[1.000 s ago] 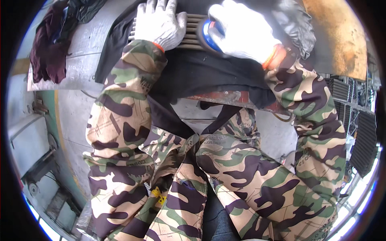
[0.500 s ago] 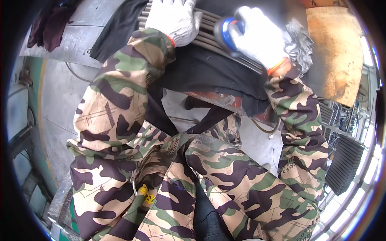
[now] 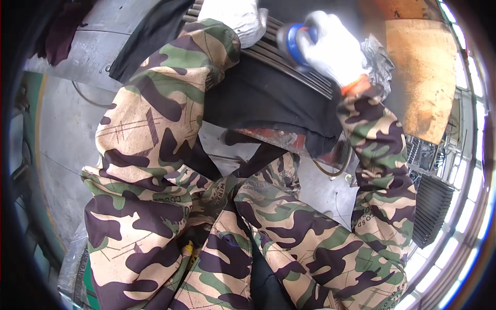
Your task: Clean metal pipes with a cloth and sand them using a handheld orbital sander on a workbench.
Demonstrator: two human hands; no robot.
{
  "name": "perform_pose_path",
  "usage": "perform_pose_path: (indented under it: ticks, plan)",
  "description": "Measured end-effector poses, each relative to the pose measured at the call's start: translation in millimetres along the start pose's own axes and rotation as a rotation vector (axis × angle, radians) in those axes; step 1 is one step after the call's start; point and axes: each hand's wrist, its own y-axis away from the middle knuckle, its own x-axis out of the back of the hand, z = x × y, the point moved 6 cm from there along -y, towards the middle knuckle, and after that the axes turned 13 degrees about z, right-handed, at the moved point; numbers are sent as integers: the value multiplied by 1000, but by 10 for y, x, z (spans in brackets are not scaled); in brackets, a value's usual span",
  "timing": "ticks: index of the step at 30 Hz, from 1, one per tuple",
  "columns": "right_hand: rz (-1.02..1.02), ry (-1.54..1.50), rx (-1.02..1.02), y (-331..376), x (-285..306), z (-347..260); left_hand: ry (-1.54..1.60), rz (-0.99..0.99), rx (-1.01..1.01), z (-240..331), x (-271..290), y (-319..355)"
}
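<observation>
Several long metal bars [image 3: 310,78] lie side by side on a black cloth [image 3: 268,98] over the work table. My left hand [image 3: 232,18], in a white knitted glove, rests on the bars at their far left part. Its thumb stands apart, and the other fingers run out of the picture at the top. My right hand [image 3: 333,49], also in a white glove, is closed around a blue round tool [image 3: 295,44] that looks like a palm sander. The tool's blurred grey edge sits over the bars. Its underside is hidden.
Crumpled silver sheeting [image 3: 380,62] lies beside my right wrist, with a stained wooden board [image 3: 421,77] farther right. A dark garment [image 3: 62,39] lies on the grey surface at far left. Ribbed dark parts [image 3: 433,206] are stacked low at right. A hose [image 3: 333,171] loops below the table edge.
My left hand has shifted right and farther away, partly out of the picture. My right hand keeps its grip on the blue tool, nearly in place. The whole view has shifted slightly.
</observation>
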Motion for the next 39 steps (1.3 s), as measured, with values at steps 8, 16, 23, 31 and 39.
perform_pose_path:
  ticks: [8,16,23,31,39]
  plan:
    - [-33,-64,-3,32,16,32,107,19,-88,50,109,-9]
    - [-44,-45,-1,223,111,202,119,38,-92,134,180,21]
    - [-35,-34,49,320,183,187,-21,123,-11,148,133,52]
    - [-17,20,-22,313,152,259,29,-14,-152,233,195,139]
    - [-94,73,-59,325,168,258,-22,2,-117,233,92,54]
